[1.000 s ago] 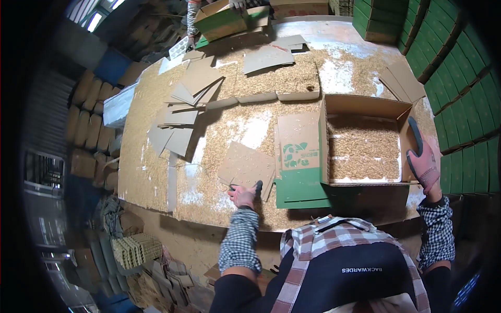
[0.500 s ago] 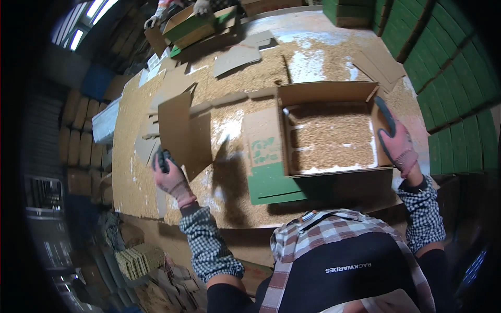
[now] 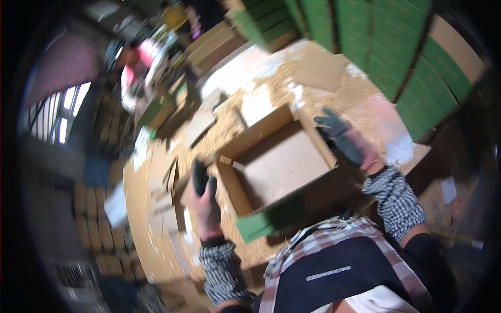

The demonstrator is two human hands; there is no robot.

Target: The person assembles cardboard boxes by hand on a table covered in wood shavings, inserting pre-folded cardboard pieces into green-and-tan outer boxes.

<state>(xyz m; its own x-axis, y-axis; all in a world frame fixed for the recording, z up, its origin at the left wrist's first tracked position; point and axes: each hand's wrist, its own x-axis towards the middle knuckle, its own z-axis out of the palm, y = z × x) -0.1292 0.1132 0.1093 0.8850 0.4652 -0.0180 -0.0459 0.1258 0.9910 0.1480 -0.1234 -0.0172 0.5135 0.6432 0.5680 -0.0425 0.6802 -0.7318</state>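
A shallow open cardboard box (image 3: pixel 261 136) sits in front of me on the table, turned at an angle. A flat cardboard sheet (image 3: pixel 287 167) lies inside, covering its bottom; a few small specks rest on it. My left hand (image 3: pixel 207 208), in a pink glove with dark fingers, is beside the box's left wall, thumb and fingers apart and nothing in them. My right hand (image 3: pixel 347 141), gloved alike, is open with fingers spread just off the right wall. A green and brown cardboard flap (image 3: pixel 255 224) shows below the box's near side.
Tan, grain-like bits cover much of the table (image 3: pixel 141 229). Loose cardboard pieces (image 3: pixel 167 180) lie at the left, a flat sheet (image 3: pixel 318 70) at the far right. Green boxes (image 3: pixel 360 47) are stacked along the right. Across the table a person (image 3: pixel 138 62) stands by a green box (image 3: pixel 156 112).
The cardboard sheet by my left hand is now inside the box, over the tan bits. My right hand has let go of the box wall. The view has turned.
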